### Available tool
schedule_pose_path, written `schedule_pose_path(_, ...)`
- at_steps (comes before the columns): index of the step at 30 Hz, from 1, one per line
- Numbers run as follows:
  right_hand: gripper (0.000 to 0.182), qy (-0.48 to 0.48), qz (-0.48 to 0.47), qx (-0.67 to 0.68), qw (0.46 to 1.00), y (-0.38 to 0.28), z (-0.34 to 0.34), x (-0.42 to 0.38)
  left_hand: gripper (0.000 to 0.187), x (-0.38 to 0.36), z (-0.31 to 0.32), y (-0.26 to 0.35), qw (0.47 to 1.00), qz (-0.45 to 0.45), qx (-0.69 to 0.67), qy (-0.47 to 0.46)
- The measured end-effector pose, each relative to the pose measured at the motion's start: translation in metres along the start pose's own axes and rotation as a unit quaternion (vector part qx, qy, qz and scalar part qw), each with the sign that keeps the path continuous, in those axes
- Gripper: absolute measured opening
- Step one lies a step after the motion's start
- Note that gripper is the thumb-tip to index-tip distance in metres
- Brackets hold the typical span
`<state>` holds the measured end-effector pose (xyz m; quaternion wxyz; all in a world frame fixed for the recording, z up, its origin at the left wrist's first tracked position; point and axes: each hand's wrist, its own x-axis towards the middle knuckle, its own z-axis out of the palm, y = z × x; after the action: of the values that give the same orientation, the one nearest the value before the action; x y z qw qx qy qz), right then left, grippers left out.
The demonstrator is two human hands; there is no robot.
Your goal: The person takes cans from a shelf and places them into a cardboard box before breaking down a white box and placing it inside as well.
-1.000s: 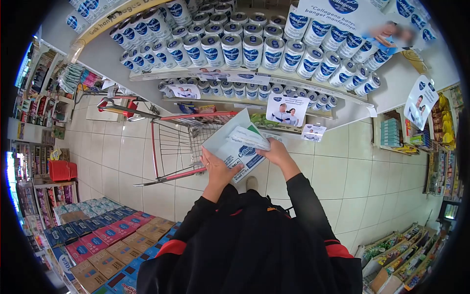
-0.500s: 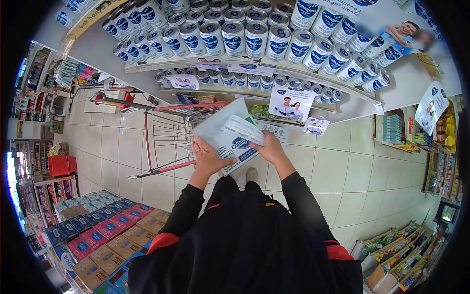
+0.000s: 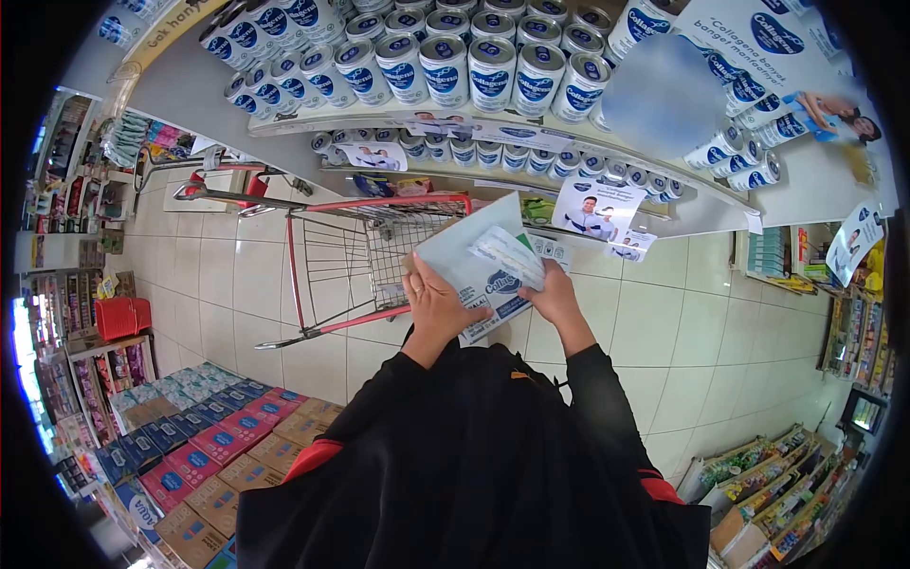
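Observation:
Both my hands grip a white printed Collagena cardboard carton (image 3: 455,248), tilted in front of my body, with a torn-looking pale strip and a bit of green on its upper face. Its lower left side is held by my left hand (image 3: 438,305), thumb lying over the printed face. On the right edge, my right hand (image 3: 557,302) is closed with its thumb on top. Whether the carton contains anything cannot be seen. Just left of it stands a shopping cart (image 3: 327,330) with red trim and a wire basket.
Rows of white-and-blue cans (image 3: 491,74) fill the curved shelf ahead, with promotional cards (image 3: 595,207) hanging from its edge. Stacked boxed goods (image 3: 218,441) are at lower left, a red basket (image 3: 121,319) at far left, and crates of packets (image 3: 758,484) at lower right.
The carton and both hands have shifted right in the view, still gripping. My head has moved slightly, so the shelf and cart appear displaced.

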<state>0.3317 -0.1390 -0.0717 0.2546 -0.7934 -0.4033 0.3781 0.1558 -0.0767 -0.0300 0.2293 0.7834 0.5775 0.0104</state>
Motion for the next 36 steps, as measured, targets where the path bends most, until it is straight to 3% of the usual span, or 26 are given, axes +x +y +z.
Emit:
schedule_pose_path(4,0.057,0.09,-0.027,-0.029,0.995,0.006,0.011,-0.003,0.129,0.006,0.004,-0.002,0.998,0.05,-0.035,-0.01)
schedule_pose_path(7,0.058,0.105,-0.001,0.006,0.994,0.001,0.012,-0.003,0.128,0.01,0.001,-0.003,0.998,0.055,-0.026,-0.004)
schedule_pose_path(11,0.062,0.05,0.053,0.094,0.993,-0.011,0.007,-0.004,0.128,0.014,-0.01,-0.011,0.998,0.046,-0.027,0.032)
schedule_pose_path(13,0.063,0.24,-0.115,0.018,0.964,-0.012,0.008,-0.012,0.13,0.015,-0.014,-0.027,0.998,-0.006,-0.042,0.049)
schedule_pose_path(14,0.063,0.238,-0.12,0.019,0.964,-0.014,0.004,-0.016,0.13,0.015,-0.016,-0.036,0.998,-0.009,-0.042,0.054)
schedule_pose_path(16,0.055,0.392,-0.156,-0.06,0.905,-0.035,-0.015,-0.029,0.132,0.013,-0.019,-0.054,0.996,-0.035,-0.058,0.06)
schedule_pose_path(19,0.045,0.439,-0.187,-0.081,0.875,-0.05,-0.014,-0.037,0.133,0.008,-0.018,-0.062,0.994,-0.041,-0.053,0.088)
schedule_pose_path(20,0.031,0.368,-0.241,-0.071,0.895,-0.054,-0.008,-0.041,0.133,0.008,-0.019,-0.063,0.993,-0.038,-0.06,0.097)
schedule_pose_path(22,0.022,0.179,-0.333,-0.032,0.925,-0.062,0.013,-0.047,0.134,0.006,-0.022,-0.062,0.992,-0.05,-0.066,0.096)
schedule_pose_path(23,0.022,0.178,-0.336,-0.034,0.924,-0.063,0.023,-0.048,0.134,0.005,-0.023,-0.062,0.992,-0.059,-0.068,0.092)
schedule_pose_path(25,0.023,0.158,-0.354,-0.21,0.898,-0.06,0.039,-0.046,0.134,0.004,-0.023,-0.066,0.99,-0.062,-0.08,0.102)
schedule_pose_path(31,0.027,0.146,-0.453,-0.282,0.833,-0.035,0.035,-0.039,0.134,0.002,-0.019,-0.076,0.983,-0.045,-0.116,0.133)
schedule_pose_path(36,0.021,0.11,-0.497,-0.29,0.811,-0.02,0.028,-0.027,0.132,-0.003,-0.011,-0.07,0.981,0.004,-0.108,0.159)
